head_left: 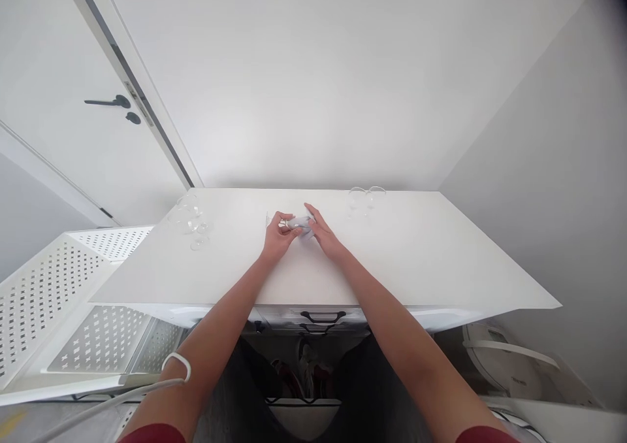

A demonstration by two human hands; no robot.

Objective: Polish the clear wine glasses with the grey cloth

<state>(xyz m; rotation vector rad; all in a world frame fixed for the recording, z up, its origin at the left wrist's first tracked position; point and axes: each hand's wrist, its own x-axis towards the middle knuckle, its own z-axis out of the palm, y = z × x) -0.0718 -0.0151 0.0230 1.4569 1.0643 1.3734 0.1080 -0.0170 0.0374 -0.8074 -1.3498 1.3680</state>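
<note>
A clear glass point(296, 222) sits between the left hand point(278, 237) and right hand point(324, 235), above the surface point(313, 279), partly hidden by both. The left hand curls closed around its narrow part; the right hand, loosely bent, holds a pale cloth point(307, 233) (its edges blur into the white) against the other end. 2 faint glasses point(360, 190) stand rightward.

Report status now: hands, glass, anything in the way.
Left hand gripping glass, tipped sideways. Right hand at its other end. Left-side glasses and right-side glasses apart from both hands.
</note>
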